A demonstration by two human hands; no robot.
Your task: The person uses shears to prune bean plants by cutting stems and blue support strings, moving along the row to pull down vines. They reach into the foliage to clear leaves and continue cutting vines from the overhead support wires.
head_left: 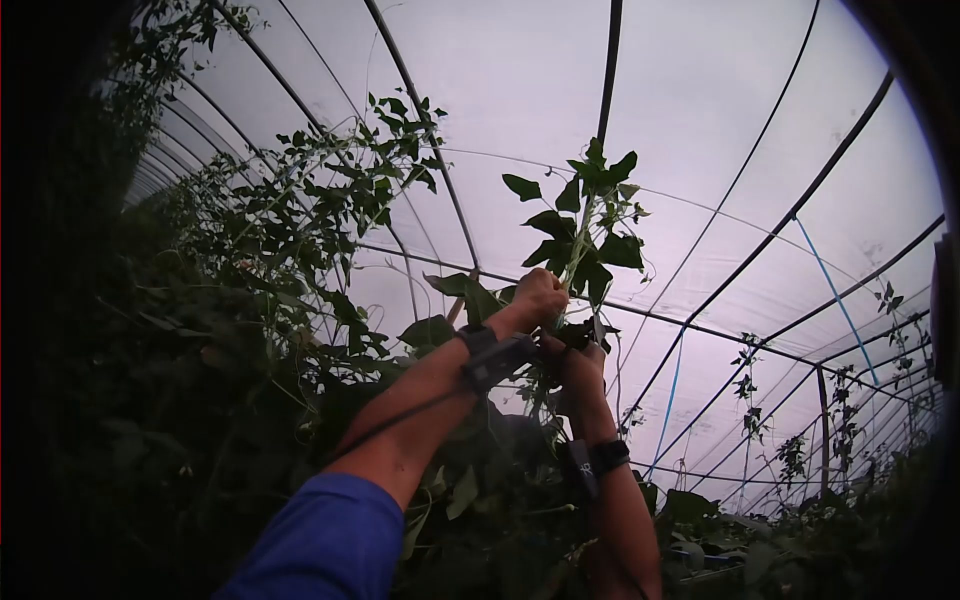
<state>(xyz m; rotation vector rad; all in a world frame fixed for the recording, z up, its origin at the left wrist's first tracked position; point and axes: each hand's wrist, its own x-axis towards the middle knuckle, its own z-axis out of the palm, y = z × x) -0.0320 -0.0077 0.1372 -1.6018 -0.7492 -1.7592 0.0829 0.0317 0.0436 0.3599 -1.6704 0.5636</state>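
My left hand (541,298) is raised and closed around the pale stems of a leafy vine (583,240). The vine's dark lobed leaves and thin tendrils stand upright above my fist. Just below and to the right, my right hand (577,362) is held close to the same stems with its fingers bent inward. A small pale, narrow thing (598,328) shows at its fingertips, too dim to name. Dark leaves partly cover those fingers. Each wrist wears a dark strap with a small device, and a blue sleeve (325,540) covers my left upper arm.
Dense climbing vines (290,220) fill the left side and dark foliage (480,520) lies below. Overhead curve the dark hoops (750,260) of a pale plastic tunnel roof. Blue strings (835,295) hang at the right, with thinner vines (748,390) beyond.
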